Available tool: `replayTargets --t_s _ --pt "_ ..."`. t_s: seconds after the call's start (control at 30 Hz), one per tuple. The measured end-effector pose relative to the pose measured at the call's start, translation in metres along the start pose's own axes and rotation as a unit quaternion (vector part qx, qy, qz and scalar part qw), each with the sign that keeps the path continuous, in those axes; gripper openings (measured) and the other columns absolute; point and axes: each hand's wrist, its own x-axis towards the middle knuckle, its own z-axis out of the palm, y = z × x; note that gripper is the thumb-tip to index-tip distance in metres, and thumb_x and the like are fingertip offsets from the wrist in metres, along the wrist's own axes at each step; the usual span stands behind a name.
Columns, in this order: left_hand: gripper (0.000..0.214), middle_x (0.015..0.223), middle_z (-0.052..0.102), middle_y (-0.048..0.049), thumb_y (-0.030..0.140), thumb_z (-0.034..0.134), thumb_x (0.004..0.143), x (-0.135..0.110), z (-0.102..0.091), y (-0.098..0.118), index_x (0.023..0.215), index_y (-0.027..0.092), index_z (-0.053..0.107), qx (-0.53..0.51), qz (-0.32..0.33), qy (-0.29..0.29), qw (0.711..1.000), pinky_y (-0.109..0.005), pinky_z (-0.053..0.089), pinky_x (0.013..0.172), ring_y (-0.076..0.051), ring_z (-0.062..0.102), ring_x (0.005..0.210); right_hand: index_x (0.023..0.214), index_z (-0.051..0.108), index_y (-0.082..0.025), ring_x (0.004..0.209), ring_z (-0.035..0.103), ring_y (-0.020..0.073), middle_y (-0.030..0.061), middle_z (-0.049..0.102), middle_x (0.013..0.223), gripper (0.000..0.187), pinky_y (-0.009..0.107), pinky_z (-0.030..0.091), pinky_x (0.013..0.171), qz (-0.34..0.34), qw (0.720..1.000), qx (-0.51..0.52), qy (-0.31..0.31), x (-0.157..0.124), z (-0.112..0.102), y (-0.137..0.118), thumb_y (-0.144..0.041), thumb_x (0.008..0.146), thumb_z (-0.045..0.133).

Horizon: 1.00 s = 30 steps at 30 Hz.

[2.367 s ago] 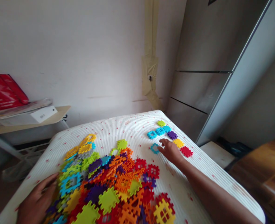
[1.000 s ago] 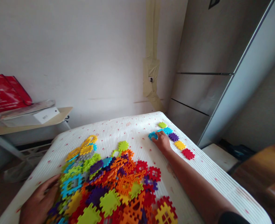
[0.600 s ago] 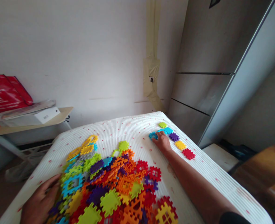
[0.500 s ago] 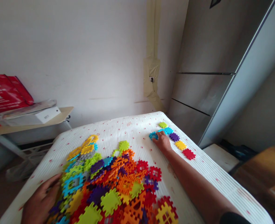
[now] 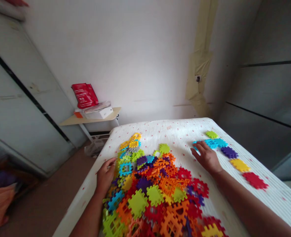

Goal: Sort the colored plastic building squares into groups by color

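Observation:
A heap of interlocking plastic waffle blocks point(image 5: 145, 187) in many colours lies on a white ribbed mattress point(image 5: 175, 131). My left hand point(image 5: 105, 176) rests against the heap's left side, fingers apart, holding nothing I can see. My right hand point(image 5: 206, 158) lies flat to the right of the heap, its fingertips at the lower edge of the cyan blocks point(image 5: 211, 143). A loose line of blocks runs past it: a green block point(image 5: 211, 134), a purple block point(image 5: 228, 152), a yellow block point(image 5: 239, 165) and a red block point(image 5: 254, 180).
The mattress edge runs along the left, dropping to a brown floor point(image 5: 44, 184). Behind it stands a small shelf point(image 5: 90, 120) holding a red bag point(image 5: 85, 95) and a white box point(image 5: 98, 113). A grey wardrobe point(image 5: 24, 92) stands at the left.
My view has swung to the left. My right hand has lifted off the cyan blocks and drawn back slightly with fingers spread. My left hand has moved up the heap's side.

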Motion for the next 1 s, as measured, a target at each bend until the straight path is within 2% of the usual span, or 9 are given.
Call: replayTargets --t_s 0.1,0.3,0.4,0.5,0.67,0.77,0.87,1.0 --pt "0.040 0.107 0.068 -0.0083 0.040 0.049 0.071 0.001 -0.003 -0.005 0.100 0.017 0.064 -0.019 -0.010 0.023 1.000 -0.034 0.045 0.092 -0.022 0.061 0.101 0.096 0.064 -0.020 0.087 0.060 0.0192 0.0108 0.063 0.098 0.033 0.031 0.049 0.077 -0.059 0.996 0.038 -0.051 -0.004 0.004 -0.010 -0.036 0.091 0.036" --pt "0.044 0.105 0.068 -0.0109 0.042 0.048 0.072 0.012 -0.014 -0.002 0.102 0.013 0.063 -0.026 -0.025 0.034 0.999 -0.034 0.048 0.086 -0.023 0.063 0.097 0.088 0.064 -0.020 0.078 0.060 0.0158 0.0094 0.062 0.089 0.036 0.027 0.048 0.072 -0.123 0.984 0.050 -0.121 -0.010 0.013 -0.013 -0.032 0.094 0.032" --pt "0.046 0.105 0.068 -0.0114 0.041 0.051 0.069 0.025 -0.020 0.008 0.102 0.013 0.064 -0.001 -0.012 0.007 1.000 -0.035 0.047 0.088 -0.025 0.062 0.099 0.085 0.064 -0.019 0.075 0.059 0.0154 0.0094 0.062 0.085 0.037 0.026 0.047 0.068 -0.139 0.982 0.037 -0.126 -0.010 0.015 -0.014 -0.031 0.094 0.031" --pt "0.045 0.109 0.066 -0.0099 0.041 0.056 0.067 0.045 -0.017 0.024 0.103 0.015 0.065 0.035 0.010 -0.043 0.998 -0.034 0.045 0.090 -0.025 0.059 0.104 0.084 0.065 -0.018 0.074 0.058 0.0155 0.0098 0.062 0.085 0.039 0.026 0.047 0.067 -0.141 0.981 0.032 -0.129 -0.009 0.015 -0.016 -0.032 0.094 0.030" --pt "0.056 0.124 0.059 -0.0115 0.049 0.058 0.068 0.083 0.011 0.054 0.115 0.018 0.060 0.107 0.024 -0.130 0.985 -0.034 0.040 0.093 -0.028 0.053 0.114 0.083 0.065 -0.019 0.072 0.058 0.0151 0.0093 0.062 0.083 0.039 0.026 0.047 0.064 -0.118 0.983 0.042 -0.134 -0.009 0.016 -0.018 -0.036 0.094 0.030" --pt "0.072 0.134 0.049 -0.0167 0.057 0.065 0.061 0.099 0.035 0.063 0.120 0.017 0.056 0.163 0.011 -0.163 0.973 -0.039 0.032 0.100 -0.035 0.041 0.125 0.083 0.064 -0.020 0.072 0.058 0.0146 0.0087 0.062 0.082 0.038 0.025 0.046 0.065 -0.107 0.985 0.048 -0.130 -0.010 0.017 -0.017 -0.035 0.094 0.031" --pt "0.089 0.138 0.042 -0.0211 0.065 0.067 0.052 0.107 0.058 0.066 0.125 0.018 0.052 0.219 -0.021 -0.193 0.956 -0.049 0.028 0.100 -0.043 0.034 0.128 0.082 0.063 -0.018 0.073 0.057 0.0140 0.0081 0.061 0.082 0.037 0.024 0.045 0.066 -0.116 0.984 0.029 -0.131 -0.010 0.019 -0.017 -0.031 0.094 0.030" --pt "0.099 0.139 0.039 -0.0183 0.067 0.071 0.045 0.106 0.087 0.066 0.131 0.025 0.045 0.277 -0.042 -0.228 0.933 -0.054 0.030 0.098 -0.047 0.034 0.126 0.078 0.062 -0.017 0.070 0.056 0.0131 0.0068 0.059 0.077 0.037 0.023 0.043 0.064 -0.135 0.984 0.016 -0.111 -0.009 0.019 -0.018 -0.028 0.095 0.030"
